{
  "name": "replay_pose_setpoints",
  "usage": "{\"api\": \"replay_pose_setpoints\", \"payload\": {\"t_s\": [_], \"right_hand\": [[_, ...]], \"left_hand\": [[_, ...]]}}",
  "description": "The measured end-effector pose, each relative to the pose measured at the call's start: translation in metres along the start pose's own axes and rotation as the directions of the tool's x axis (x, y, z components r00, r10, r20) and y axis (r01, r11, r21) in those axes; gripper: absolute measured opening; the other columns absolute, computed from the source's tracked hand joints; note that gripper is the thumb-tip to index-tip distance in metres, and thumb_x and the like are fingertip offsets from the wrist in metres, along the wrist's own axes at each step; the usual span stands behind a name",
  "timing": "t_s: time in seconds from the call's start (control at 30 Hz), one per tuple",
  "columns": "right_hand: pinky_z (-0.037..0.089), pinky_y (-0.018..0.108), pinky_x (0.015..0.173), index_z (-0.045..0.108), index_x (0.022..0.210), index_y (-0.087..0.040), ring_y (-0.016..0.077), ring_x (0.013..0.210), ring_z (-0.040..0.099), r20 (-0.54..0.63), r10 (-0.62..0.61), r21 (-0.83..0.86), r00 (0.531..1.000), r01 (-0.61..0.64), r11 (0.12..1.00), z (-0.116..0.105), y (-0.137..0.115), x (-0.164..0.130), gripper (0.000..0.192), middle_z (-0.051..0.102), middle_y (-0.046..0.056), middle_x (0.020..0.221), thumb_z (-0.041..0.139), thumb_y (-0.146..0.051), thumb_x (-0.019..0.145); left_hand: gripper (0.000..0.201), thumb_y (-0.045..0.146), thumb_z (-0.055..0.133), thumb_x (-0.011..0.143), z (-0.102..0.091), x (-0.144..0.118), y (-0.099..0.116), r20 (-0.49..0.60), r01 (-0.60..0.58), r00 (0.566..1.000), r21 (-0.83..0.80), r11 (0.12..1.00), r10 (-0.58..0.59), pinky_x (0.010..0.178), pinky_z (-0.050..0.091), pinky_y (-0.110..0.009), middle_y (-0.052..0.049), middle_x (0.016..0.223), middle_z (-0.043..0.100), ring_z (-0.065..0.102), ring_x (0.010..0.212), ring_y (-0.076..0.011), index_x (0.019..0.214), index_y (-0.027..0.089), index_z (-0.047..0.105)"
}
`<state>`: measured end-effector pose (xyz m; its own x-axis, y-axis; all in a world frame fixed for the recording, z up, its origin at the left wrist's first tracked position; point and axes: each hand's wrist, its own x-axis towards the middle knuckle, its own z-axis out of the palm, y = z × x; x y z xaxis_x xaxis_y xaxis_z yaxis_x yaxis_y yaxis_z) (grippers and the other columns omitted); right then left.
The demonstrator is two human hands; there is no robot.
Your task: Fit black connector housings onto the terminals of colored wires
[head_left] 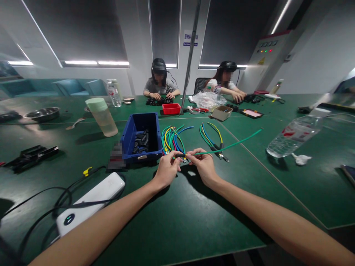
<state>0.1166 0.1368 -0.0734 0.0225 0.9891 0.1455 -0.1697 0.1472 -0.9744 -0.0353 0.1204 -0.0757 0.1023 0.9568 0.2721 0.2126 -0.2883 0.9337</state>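
Observation:
My left hand pinches a short black sleeve that sits around the near end of a green wire. My right hand is closed on the same wire just right of the sleeve, and the wire's long free end reaches out to the right. Behind my fingers lies a bundle of coloured wires in green, blue and yellow. A smaller group of wires with black sleeves and ring terminals rests right of it. Left of my hands, a blue bin holds several black sleeves.
A white power bank with black cables lies by my left forearm. A green-lidded bottle and a water bottle flank the work. Across the table, two people work near a red tray and a small carton.

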Motion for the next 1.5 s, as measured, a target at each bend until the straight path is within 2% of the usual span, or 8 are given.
{"api": "replay_pose_setpoints", "payload": {"t_s": [0.33,0.8,0.93,1.07,1.23,1.37,1.5], "right_hand": [[0.047,0.024,0.054,0.061,0.070,-0.019,0.0138,0.064,0.062,0.026,0.035,0.052,0.999,-0.036,0.998,-0.0020,0.0002,0.0011,0.024,0.070,0.002,0.078,0.079,-0.032,0.062],[0.044,0.025,0.052,0.065,0.066,-0.019,0.0128,0.058,0.060,0.031,0.058,0.052,0.998,-0.059,0.997,-0.0021,0.0012,0.0028,0.025,0.071,0.003,0.072,0.082,-0.033,0.055],[0.044,0.025,0.052,0.066,0.066,-0.019,0.0128,0.058,0.060,0.052,0.063,0.041,0.997,-0.065,0.997,-0.0028,0.0013,0.0038,0.023,0.071,0.003,0.073,0.082,-0.031,0.056],[0.046,0.024,0.055,0.066,0.070,-0.020,0.0141,0.064,0.062,0.117,0.117,0.063,0.986,-0.125,0.990,-0.0044,-0.0005,0.0047,0.023,0.071,0.002,0.075,0.081,-0.032,0.058],[0.049,0.025,0.059,0.061,0.082,-0.020,0.0186,0.079,0.066,0.183,0.154,0.109,0.971,-0.176,0.978,-0.0058,-0.0038,0.0044,0.027,0.070,0.003,0.084,0.077,-0.035,0.065],[0.049,0.025,0.057,0.055,0.084,-0.021,0.0186,0.075,0.067,0.172,0.140,0.125,0.975,-0.162,0.979,-0.0062,-0.0028,0.0043,0.031,0.070,0.002,0.078,0.077,-0.035,0.066],[0.049,0.025,0.056,0.055,0.080,-0.020,0.0194,0.073,0.067,0.171,0.132,0.080,0.976,-0.147,0.986,-0.0061,-0.0002,0.0050,0.032,0.068,0.002,0.072,0.078,-0.036,0.065]], "left_hand": [[0.024,0.028,0.050,0.086,-0.0003,0.0010,-0.0001,0.038,-0.001,0.999,-0.038,0.999,0.002,0.054,0.048,-0.022,-0.005,0.089,0.067,0.059,0.053,-0.0083,0.104,0.016,0.060],[0.024,0.028,0.049,0.087,-0.0013,0.0009,-0.0012,0.061,0.004,0.998,-0.010,1.000,-0.004,0.049,0.045,-0.020,-0.004,0.084,0.067,0.060,0.053,-0.0093,0.105,0.016,0.059],[0.025,0.030,0.050,0.087,-0.0016,0.0005,-0.0003,0.057,-0.001,0.998,-0.027,1.000,0.002,0.049,0.045,-0.020,-0.004,0.085,0.067,0.060,0.053,-0.0092,0.105,0.016,0.059],[0.023,0.030,0.050,0.086,-0.0015,0.0008,-0.0003,0.026,0.007,1.000,-0.042,0.999,-0.006,0.050,0.046,-0.020,-0.005,0.086,0.068,0.059,0.052,-0.0088,0.101,0.015,0.060],[0.021,0.028,0.052,0.085,-0.0008,0.0020,-0.0013,-0.020,0.029,0.999,-0.038,0.999,-0.029,0.051,0.047,-0.021,-0.004,0.085,0.067,0.058,0.051,-0.0084,0.098,0.014,0.060],[0.021,0.028,0.051,0.085,-0.0005,0.0016,-0.0007,-0.015,0.022,1.000,-0.035,0.999,-0.023,0.051,0.048,-0.021,-0.005,0.086,0.067,0.058,0.051,-0.0083,0.098,0.014,0.060],[0.021,0.028,0.051,0.085,-0.0007,0.0008,-0.0014,-0.006,0.008,1.000,-0.034,0.999,-0.008,0.052,0.048,-0.021,-0.005,0.088,0.068,0.059,0.051,-0.0081,0.100,0.015,0.060]]}}
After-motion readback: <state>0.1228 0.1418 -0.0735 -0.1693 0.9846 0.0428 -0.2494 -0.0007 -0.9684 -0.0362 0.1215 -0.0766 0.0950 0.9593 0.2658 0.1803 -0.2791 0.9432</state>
